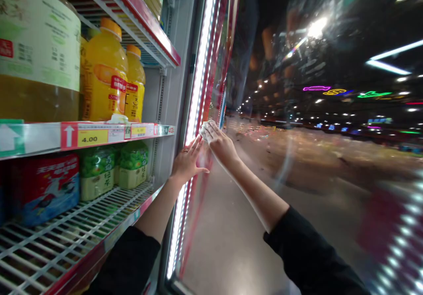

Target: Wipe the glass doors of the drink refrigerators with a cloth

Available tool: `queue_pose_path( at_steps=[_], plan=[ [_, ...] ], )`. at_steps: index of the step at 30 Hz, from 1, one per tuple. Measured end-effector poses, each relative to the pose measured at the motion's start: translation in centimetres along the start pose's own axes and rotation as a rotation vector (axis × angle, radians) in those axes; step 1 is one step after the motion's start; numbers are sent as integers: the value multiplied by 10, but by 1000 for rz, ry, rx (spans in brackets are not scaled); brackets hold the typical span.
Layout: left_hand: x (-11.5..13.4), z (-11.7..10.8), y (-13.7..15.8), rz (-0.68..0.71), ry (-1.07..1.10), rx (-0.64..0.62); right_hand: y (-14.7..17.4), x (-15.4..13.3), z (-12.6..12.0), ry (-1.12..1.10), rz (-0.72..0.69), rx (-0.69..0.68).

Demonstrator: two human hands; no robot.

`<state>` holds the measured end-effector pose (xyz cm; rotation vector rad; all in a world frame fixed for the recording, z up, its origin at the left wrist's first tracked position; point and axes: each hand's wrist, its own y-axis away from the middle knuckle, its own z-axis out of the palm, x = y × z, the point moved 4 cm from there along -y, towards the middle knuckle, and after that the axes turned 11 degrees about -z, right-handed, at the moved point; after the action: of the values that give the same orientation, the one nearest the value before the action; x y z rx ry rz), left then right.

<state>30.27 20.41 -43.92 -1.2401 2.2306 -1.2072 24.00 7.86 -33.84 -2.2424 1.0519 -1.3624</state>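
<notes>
the right hand (218,140) is closed over a white wad (204,130), its fingers held together and bent across the top, pinning it to the inner face of the cooler's glass door (238,233), close to the red edge and the lit led strip (205,35). whether the wad is cloth or paper i cannot tell. the left hand (187,164) is open and grips nothing: fingers stretched forward, thumb out to the right, just left of the other hand and over the led strip; how firmly it rests there cannot be told.

the wad should be light, soft and limp, with no stiffness of its own, so it is best held bunched under flat fingertips, with an edge tucked in so it does not slide out. the door looks stiff, smooth and likely slippery, and its glass can break; the framed edge is the sounder place to brace, rather than the open pane.

to the left, orange juice bottles (105,81) stand on the middle shelf behind a price rail (92,135), with a large pale-labelled bottle (38,44) nearer. below, green-and-cream packs (97,178) and a red-and-blue carton (49,185) sit on the wire shelf (69,237).
</notes>
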Motion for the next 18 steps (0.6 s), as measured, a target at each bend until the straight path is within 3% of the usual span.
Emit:
queue_pose_path(
  at_steps=[5, 8, 12, 15, 18],
  plan=[
    [0, 1, 0, 2, -4, 9, 27, 21, -11, 26, 72, 94],
    [-1, 2, 0, -4, -8, 7, 11, 38, -20, 23, 130, 146],
    [-3, 4, -2, -8, -9, 5, -1, 33, -18, 41, 105, 69],
    [-4, 6, -2, -7, 2, -1, 23, 25, -17, 39, 25, 4],
    [-1, 4, 2, -27, -6, 13, 51, 37, -29, 38, 9, 7]
  ],
)
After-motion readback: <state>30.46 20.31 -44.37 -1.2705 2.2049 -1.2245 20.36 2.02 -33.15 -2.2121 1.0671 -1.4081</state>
